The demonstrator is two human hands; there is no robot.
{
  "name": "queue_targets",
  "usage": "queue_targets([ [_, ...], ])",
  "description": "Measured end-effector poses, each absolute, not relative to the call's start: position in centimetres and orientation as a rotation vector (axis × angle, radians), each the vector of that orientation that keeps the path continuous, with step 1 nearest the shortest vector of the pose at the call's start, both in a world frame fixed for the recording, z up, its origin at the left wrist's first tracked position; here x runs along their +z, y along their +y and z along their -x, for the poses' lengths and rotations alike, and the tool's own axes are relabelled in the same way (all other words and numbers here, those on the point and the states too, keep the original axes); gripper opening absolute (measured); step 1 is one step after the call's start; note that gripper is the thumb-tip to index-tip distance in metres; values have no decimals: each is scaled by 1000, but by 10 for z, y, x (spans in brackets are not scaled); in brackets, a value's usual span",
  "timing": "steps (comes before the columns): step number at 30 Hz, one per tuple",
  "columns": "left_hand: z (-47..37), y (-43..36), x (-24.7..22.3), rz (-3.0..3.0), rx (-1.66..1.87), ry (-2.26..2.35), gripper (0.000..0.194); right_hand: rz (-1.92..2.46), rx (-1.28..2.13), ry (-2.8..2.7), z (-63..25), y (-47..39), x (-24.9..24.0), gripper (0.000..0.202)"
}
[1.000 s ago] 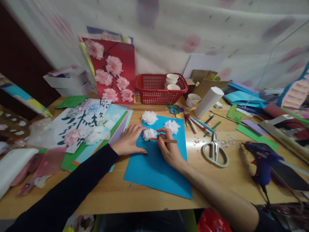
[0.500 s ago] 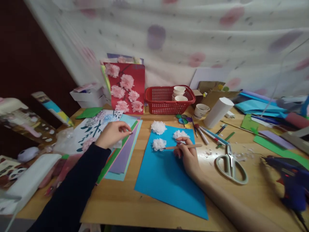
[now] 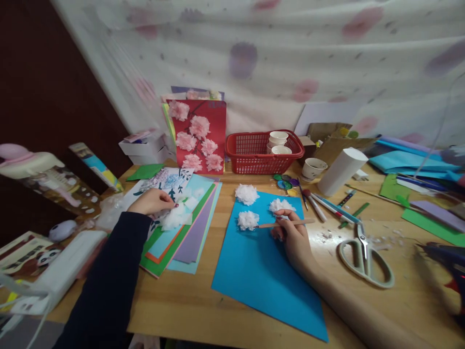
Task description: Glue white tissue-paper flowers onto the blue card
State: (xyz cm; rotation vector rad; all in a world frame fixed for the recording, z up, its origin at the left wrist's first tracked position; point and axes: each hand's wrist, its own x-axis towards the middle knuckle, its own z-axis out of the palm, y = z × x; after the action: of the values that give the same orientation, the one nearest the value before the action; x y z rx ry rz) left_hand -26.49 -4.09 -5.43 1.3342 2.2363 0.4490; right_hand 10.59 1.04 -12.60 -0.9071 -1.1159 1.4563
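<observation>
A blue sheet (image 3: pixel 269 281) lies on the wooden table, with three white ruffled paper flowers near its top: one at the upper left (image 3: pixel 247 194), one below it (image 3: pixel 248 220) and one at the right (image 3: pixel 282 206). My right hand (image 3: pixel 290 232) holds a thin wooden stick (image 3: pixel 301 221) like a brush, its tip touching the lower left flower. My left hand (image 3: pixel 156 201) is closed over white tissue pieces (image 3: pixel 176 215) on stacked coloured papers (image 3: pixel 189 245); whether it grips one is hidden.
A red basket (image 3: pixel 250 164) with paper cups stands at the back, beside a red flower card (image 3: pixel 218 126). Rightward are a cup (image 3: pixel 314 169), white roll (image 3: pixel 341 172), scissors (image 3: pixel 363 261) and glue gun (image 3: pixel 446 266). A bottle (image 3: pixel 51 179) stands left.
My left hand has moved left and down to the white tissue pieces, which now show below it. My right hand keeps the stick at the same flower. The view has shifted slightly left.
</observation>
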Motion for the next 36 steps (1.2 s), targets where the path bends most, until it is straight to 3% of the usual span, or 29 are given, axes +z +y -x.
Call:
queue_targets([
  [8, 255, -38, -44, -1365, 767, 2100, 22, 908, 1470, -1110, -108, 12, -131, 12],
  [16, 252, -34, -56, -1425, 666, 2268, 12, 906, 1485, -1108, -108, 13, -131, 12],
  [26, 252, -29, -64, -1413, 733, 2299, 32, 921, 1500, -1100, -109, 13, -132, 12],
  [36, 253, -36, -52, -1343, 762, 2111, 40, 920, 1505, -1093, -109, 12, -129, 13],
])
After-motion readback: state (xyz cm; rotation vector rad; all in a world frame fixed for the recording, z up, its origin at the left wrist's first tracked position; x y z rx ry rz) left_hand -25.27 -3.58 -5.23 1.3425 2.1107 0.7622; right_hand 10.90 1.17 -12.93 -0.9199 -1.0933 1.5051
